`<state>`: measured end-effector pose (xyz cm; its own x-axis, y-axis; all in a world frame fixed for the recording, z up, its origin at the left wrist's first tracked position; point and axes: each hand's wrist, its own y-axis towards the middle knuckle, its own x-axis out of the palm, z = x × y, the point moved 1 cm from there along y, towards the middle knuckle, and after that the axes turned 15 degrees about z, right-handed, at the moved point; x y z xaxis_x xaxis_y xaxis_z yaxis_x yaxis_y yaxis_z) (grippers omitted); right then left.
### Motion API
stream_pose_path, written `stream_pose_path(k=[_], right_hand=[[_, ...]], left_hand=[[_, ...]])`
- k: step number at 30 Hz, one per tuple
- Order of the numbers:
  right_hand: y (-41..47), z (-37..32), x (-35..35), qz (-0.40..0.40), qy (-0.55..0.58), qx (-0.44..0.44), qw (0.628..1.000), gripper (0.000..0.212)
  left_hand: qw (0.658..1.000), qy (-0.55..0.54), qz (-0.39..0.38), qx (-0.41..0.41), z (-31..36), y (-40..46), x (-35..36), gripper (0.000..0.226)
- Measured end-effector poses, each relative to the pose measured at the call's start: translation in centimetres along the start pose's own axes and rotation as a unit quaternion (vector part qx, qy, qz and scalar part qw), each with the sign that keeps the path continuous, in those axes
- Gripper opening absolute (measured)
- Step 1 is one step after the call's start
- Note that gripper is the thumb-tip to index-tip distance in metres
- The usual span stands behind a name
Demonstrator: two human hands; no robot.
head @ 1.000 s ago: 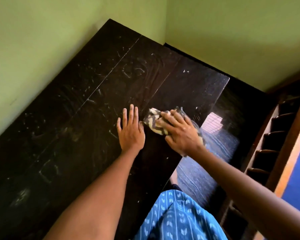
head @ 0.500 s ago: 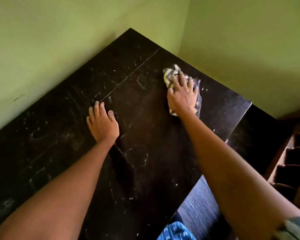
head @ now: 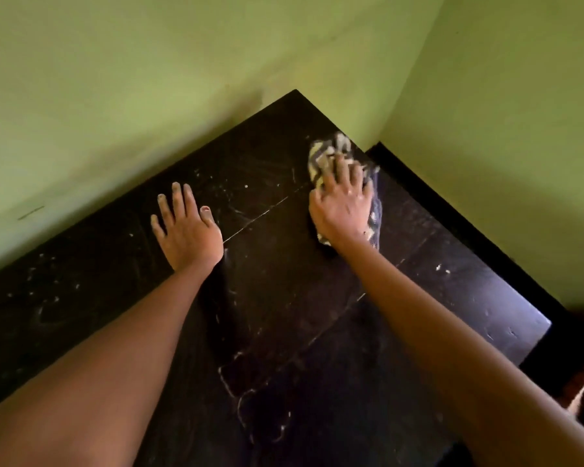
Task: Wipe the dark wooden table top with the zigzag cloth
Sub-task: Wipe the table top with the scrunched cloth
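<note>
We see green walls (head: 122,106) hemming in the dark table top (head: 284,332) at its far corner. Our left hand (head: 188,230) lies flat on it, fingers straight. A thin seam (head: 260,214) runs between the hands. Our right hand (head: 343,205) presses the bunched zigzag cloth (head: 327,151), fingers curled into it, near that corner.

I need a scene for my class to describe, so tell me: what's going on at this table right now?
A person is wiping a dark wooden table top set in the corner of a green-walled room. The right hand presses a crumpled zigzag cloth onto the far edge of the top, close to the wall. The left hand lies flat on the wood beside it, fingers straight, holding nothing. Pale smears and specks show across much of the surface, so plenty is left to wipe.
</note>
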<state>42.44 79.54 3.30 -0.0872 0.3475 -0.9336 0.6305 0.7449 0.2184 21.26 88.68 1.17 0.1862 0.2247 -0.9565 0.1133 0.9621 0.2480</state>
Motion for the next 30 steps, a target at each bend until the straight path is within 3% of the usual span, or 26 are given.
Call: stream_pose_path(k=[2, 3, 4, 5, 8, 9, 10, 11, 13, 14, 16, 17, 19, 20, 21, 23, 25, 26, 28, 30], right_hand=[[-0.7, -1.3, 0.4, -0.084, 0.043, -0.218, 0.971, 0.06], [0.4, -0.6, 0.4, -0.11, 0.057, -0.288, 0.95, 0.058], [2.5, 0.4, 0.7, -0.11, 0.061, -0.304, 0.944, 0.055], [4.7, 1.2, 1.0, -0.09, 0.051, -0.264, 0.959, 0.052], [8.4, 0.7, 2.0, 0.004, -0.005, -0.012, 1.0, 0.052], [8.0, -0.9, 2.3, 0.01, -0.012, -0.001, 1.0, 0.054], [6.9, -2.6, 2.6, 0.001, -0.004, -0.053, 0.999, 0.055], [5.7, -4.0, 2.9, -0.029, 0.014, -0.159, 0.987, 0.056], [4.7, -4.3, 2.8, -0.102, 0.064, -0.359, 0.926, 0.055], [6.4, -3.6, 2.9, -0.117, 0.083, -0.397, 0.906, 0.052], [10.8, -3.0, 3.8, -0.082, 0.069, -0.309, 0.945, 0.046], [12.7, -2.9, 4.4, -0.048, 0.046, -0.205, 0.976, 0.047], [14.0, -4.8, 5.1, -0.007, 0.003, -0.04, 0.999, 0.053], [13.4, -6.5, 5.2, -0.005, -0.001, -0.037, 0.999, 0.055], [12.3, -8.2, 5.3, -0.014, 0.016, -0.091, 0.996, 0.056], [9.8, -9.4, 5.2, -0.065, 0.062, -0.287, 0.954, 0.055], [11.6, -7.5, 5.1, -0.115, 0.098, -0.364, 0.919, 0.05], [13.4, -6.3, 5.3, -0.103, 0.094, -0.325, 0.935, 0.047], [16.6, -4.3, 5.6, -0.031, 0.046, -0.168, 0.984, 0.047], [16.6, -5.1, 5.7, 0.009, 0.001, -0.071, 0.997, 0.052]], left_hand=[[1.0, 0.006, -0.001, 0.0, 0.4, 1.0, 0.2, 0.054], [1.0, 0.01, -0.002, 0.0, 0.5, 1.4, 0.4, 0.054], [1.0, 0.013, -0.005, -0.001, 0.6, 1.8, 0.6, 0.055], [1.0, 0.016, -0.005, 0.001, 0.6, 2.1, 0.7, 0.055], [1.0, 0.016, 0.002, 0.012, 0.6, 3.4, 1.3, 0.055], [1.0, 0.015, 0.002, 0.012, 0.7, 4.1, 1.4, 0.055], [1.0, 0.014, 0.001, 0.012, 0.8, 4.6, 1.6, 0.055], [1.0, 0.011, 0.001, 0.013, 0.8, 5.3, 1.8, 0.055], [1.0, 0.007, 0.004, 0.015, 1.0, 6.3, 2.1, 0.055], [1.0, 0.004, 0.003, 0.013, 1.0, 6.7, 2.3, 0.054], [1.0, 0.003, 0.007, 0.009, 1.0, 7.1, 2.3, 0.053], [1.0, 0.005, 0.011, 0.01, 0.9, 7.1, 2.2, 0.053], [1.0, 0.008, 0.016, 0.016, 1.0, 6.9, 2.0, 0.053], [1.0, 0.009, 0.014, 0.016, 1.0, 6.9, 2.0, 0.053], [1.0, 0.01, 0.011, 0.014, 1.0, 7.0, 2.0, 0.053], [1.0, 0.01, 0.01, 0.014, 1.2, 7.1, 2.2, 0.054], [1.0, 0.009, 0.013, 0.015, 1.2, 7.0, 2.2, 0.053], [1.0, 0.006, 0.013, 0.017, 1.2, 7.0, 2.1, 0.053], [1.0, 0.004, 0.019, 0.021, 1.1, 6.8, 2.1, 0.053], [1.0, 0.006, 0.022, 0.02, 1.1, 6.8, 2.1, 0.053]])
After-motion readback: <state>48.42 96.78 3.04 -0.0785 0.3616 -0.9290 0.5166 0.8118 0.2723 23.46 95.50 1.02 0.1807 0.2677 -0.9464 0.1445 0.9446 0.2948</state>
